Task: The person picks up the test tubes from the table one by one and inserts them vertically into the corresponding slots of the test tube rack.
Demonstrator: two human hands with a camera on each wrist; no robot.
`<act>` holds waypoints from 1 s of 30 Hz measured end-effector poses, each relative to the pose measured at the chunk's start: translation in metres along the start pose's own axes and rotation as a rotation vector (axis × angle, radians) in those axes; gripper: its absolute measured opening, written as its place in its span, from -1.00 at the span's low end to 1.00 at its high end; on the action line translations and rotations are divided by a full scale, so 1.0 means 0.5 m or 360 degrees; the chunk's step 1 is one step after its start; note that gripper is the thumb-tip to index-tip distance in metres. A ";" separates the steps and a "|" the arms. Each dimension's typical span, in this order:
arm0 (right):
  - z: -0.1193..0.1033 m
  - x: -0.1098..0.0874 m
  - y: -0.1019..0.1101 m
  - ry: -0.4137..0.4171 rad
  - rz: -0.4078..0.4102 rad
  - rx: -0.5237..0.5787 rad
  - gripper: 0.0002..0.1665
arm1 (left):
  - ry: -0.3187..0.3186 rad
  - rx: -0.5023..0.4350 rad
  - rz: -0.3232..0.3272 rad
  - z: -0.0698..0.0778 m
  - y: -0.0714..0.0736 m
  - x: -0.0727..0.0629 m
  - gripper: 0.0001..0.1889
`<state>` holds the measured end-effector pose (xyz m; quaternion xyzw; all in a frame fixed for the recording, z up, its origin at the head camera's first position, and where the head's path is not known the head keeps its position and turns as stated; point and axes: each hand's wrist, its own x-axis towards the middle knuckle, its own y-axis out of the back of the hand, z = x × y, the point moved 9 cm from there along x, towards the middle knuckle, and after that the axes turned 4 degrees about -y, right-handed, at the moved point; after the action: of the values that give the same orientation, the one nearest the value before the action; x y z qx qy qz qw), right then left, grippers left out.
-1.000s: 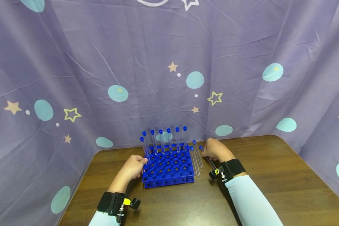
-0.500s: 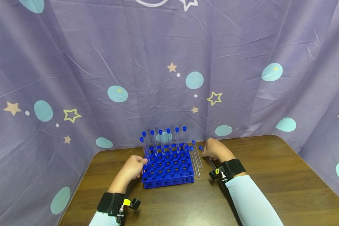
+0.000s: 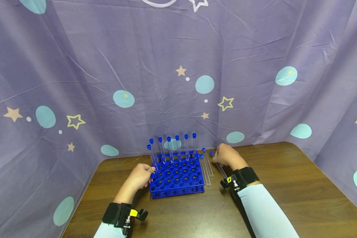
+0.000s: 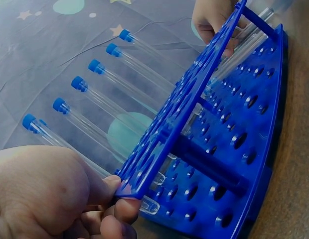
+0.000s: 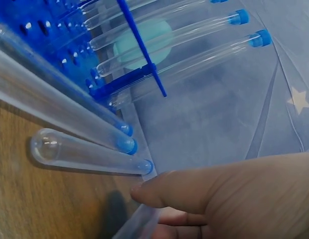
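Observation:
A blue test tube rack (image 3: 178, 189) stands on the table, with several clear, blue-capped test tubes (image 4: 97, 94) upright along its back row and one at its left side. My left hand (image 3: 141, 175) grips the rack's left edge, thumb on top and fingers beneath the upper plate in the left wrist view. To the right of the rack, my right hand (image 3: 228, 156) pinches a capped test tube (image 3: 222, 171) between thumb and fingers; the tube slants, its cap pointing away from me. Other capped test tubes (image 5: 89, 152) lie between the rack and this hand.
The brown wooden table (image 3: 190, 218) extends in front of the rack and off to the right. Close behind the rack hangs a purple curtain (image 3: 166, 109) printed with stars and pale blue spots.
My right hand has risen slightly, and the cap end of the pinched test tube has come up with it. The left hand and the rack stay in place.

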<state>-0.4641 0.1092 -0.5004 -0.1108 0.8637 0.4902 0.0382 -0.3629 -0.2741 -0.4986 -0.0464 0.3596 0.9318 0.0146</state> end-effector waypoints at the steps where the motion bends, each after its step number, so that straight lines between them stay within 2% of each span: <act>1: -0.001 -0.001 0.003 0.0005 0.0011 0.0007 -0.57 | 0.0005 -0.0003 0.0000 0.000 0.000 0.000 -0.57; 10: -0.011 -0.005 0.034 0.0054 0.0180 0.0072 -0.70 | 0.0004 0.0010 0.0002 0.001 0.000 -0.002 -0.55; 19: -0.021 -0.015 0.058 0.0057 0.0272 0.0141 -0.71 | -0.0002 0.0028 0.0000 -0.001 0.000 -0.001 -0.53; 30: -0.042 -0.032 0.104 0.0180 0.0528 0.0205 -0.71 | 0.0000 0.0029 0.0005 -0.001 0.001 -0.001 -0.53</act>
<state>-0.4595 0.1196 -0.4430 0.0086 0.9004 0.4266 -0.0847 -0.3622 -0.2748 -0.4987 -0.0456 0.3682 0.9285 0.0135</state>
